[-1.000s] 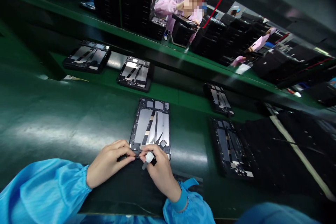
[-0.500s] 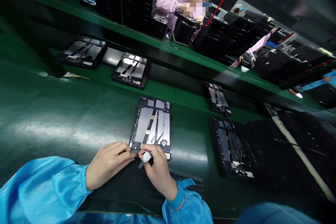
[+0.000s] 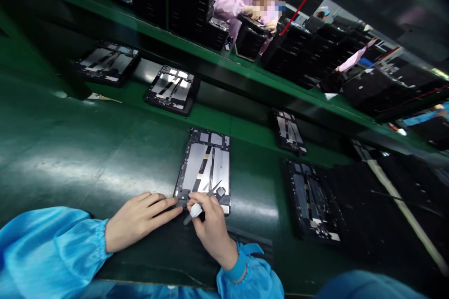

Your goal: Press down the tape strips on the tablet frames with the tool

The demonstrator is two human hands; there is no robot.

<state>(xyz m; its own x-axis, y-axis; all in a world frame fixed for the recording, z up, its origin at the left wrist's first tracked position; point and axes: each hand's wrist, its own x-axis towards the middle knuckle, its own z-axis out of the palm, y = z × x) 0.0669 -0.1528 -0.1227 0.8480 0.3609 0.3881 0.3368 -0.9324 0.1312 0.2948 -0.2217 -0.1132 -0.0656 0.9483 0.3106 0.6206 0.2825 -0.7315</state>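
Your left hand (image 3: 140,217) lies flat, fingers stretched, gripping nothing. Its fingertips press the near left corner of the open tablet (image 3: 205,168), likely pinning it to the green bench (image 3: 87,149). Your right hand (image 3: 212,229) is curled tight round the tweezers (image 3: 205,200), pen-style for fine control, tips over the tablet's near edge. Other tablets (image 3: 171,89) lie beyond it.
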